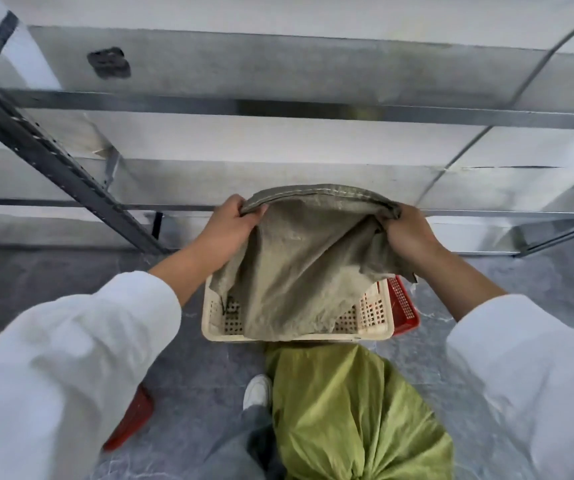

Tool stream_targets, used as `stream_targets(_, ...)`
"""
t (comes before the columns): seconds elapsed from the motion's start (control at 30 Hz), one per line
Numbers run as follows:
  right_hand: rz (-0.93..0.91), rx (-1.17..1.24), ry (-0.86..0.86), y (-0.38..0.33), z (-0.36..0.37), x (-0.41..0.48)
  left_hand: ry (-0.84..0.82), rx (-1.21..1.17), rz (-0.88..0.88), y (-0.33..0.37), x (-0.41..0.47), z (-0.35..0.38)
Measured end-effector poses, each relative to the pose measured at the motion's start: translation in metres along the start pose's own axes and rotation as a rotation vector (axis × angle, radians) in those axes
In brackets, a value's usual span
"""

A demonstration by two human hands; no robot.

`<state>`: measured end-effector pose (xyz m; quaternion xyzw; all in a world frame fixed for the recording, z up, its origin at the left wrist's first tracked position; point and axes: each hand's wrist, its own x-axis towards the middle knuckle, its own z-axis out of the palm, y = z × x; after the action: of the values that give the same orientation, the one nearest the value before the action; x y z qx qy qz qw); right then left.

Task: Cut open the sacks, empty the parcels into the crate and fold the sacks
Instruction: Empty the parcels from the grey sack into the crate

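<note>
Head view, looking down past two white sleeves at a cream perforated crate (375,332) on a grey floor (192,368). Above the crate, a grey-green woven sack (292,265) is held upside down: its stitched seam runs level from side to side at the top, and the limp cloth hangs from there with its loose end drooping into the crate. The left hand (225,230) has its grip closed on the sack's top corner on the left side of the crate, and the right hand (408,235) has its grip closed on the opposite corner, fingers bunched into the cloth. A red crate (405,306) sits touching the cream crate's right side. Just nearer than the cream crate lies a bright green sack (351,414), full and crumpled. Beyond the crate stand metal shelves (278,109).
</note>
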<state>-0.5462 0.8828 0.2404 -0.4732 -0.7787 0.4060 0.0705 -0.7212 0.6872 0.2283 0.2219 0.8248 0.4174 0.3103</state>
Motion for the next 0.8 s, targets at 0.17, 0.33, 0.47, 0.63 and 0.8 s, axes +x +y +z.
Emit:
stream_targets(0.17, 0.167, 0.475, 0.001, -0.010, 0.017, -0.007, -0.434, 0.187, 0.049, 0.002, 0.005, -0.002)
stream_targets(0.33, -0.067, -0.568, -0.744, 0.001, 0.032, -0.015, -0.495, 1.277, 0.294, -0.023, 0.019, 0.019)
stream_targets(0.47, -0.370, -1.149, -0.312, -0.017, 0.033, 0.012, 0.114, 0.804, 0.306, 0.010, 0.049, 0.015)
stream_targets(0.63, -0.421, -1.212, -0.534, -0.003, 0.041, 0.018, -0.451, 0.880, 0.077, -0.021, 0.026, 0.025)
stream_targets(0.8, -0.220, -0.948, -0.236, -0.011, 0.056, 0.029, -0.150, 0.683, 0.087, -0.018, 0.063, 0.011)
